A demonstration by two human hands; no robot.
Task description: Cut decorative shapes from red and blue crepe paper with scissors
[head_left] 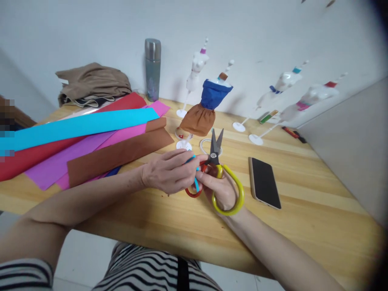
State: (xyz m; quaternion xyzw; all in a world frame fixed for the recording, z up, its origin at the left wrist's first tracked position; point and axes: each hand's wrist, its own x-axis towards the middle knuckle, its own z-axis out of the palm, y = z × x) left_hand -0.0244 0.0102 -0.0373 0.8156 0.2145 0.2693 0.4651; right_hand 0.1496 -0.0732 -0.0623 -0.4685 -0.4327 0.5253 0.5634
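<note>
Both hands meet above the near part of the table. Between my fingers is a narrow light-blue strip (pixel 196 185), partly hidden by them. My left hand (pixel 171 171) is closed, pinching this strip from the left. My right hand (pixel 220 188) has the scissors (pixel 233 206) hooked over it, one yellow and one red handle, dark blades parted and pointing away from me. Its thumb and finger also reach the strip. Just beyond the hands, a small mannequin (pixel 209 101) wears a blue top and a gathered brown skirt. A white ring (pixel 222 150) lies behind the blades.
Light-blue fabric (pixel 91 125) lies over red, purple, pink and brown pieces (pixel 121 157) at left. Behind them are folded brown cloth (pixel 93 83) and a flask (pixel 152 72). Other mannequins (pixel 198 66) (pixel 285 83) (pixel 315 97) stand along the wall. A phone (pixel 264 182) lies at right.
</note>
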